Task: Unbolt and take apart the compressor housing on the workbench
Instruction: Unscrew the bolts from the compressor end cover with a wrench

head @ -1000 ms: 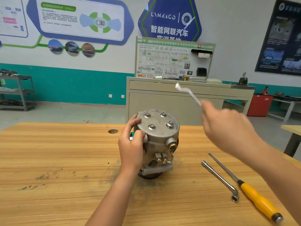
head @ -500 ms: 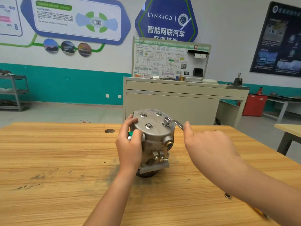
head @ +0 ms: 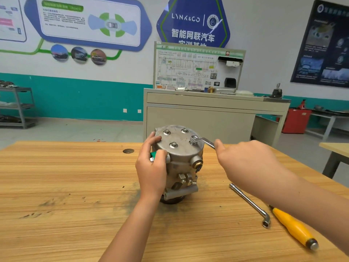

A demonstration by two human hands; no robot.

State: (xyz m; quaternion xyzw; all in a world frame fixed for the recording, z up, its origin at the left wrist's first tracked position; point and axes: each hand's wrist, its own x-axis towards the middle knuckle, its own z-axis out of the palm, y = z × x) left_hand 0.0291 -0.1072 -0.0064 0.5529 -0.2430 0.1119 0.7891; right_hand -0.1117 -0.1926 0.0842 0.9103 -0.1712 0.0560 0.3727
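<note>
The grey metal compressor housing (head: 179,159) stands upright on the wooden workbench (head: 75,195), its round top cover held by several bolts. My left hand (head: 151,167) grips the housing's left side, fingers over the cover's edge and a green fitting. My right hand (head: 243,163) holds the handle of a silver ring wrench (head: 203,141). The wrench's ring end sits on the right-hand bolt (head: 193,140) of the cover.
An L-shaped socket wrench (head: 251,205) and a yellow-handled screwdriver (head: 294,227) lie on the bench to the right of the housing. A round hole (head: 128,151) is in the benchtop at the back left. A beige cabinet (head: 207,118) stands behind the bench.
One second ago my right hand held the wrench raised in the air. It came down and set the ring end on the right-hand bolt, where it stays now. The left hand kept its grip.
</note>
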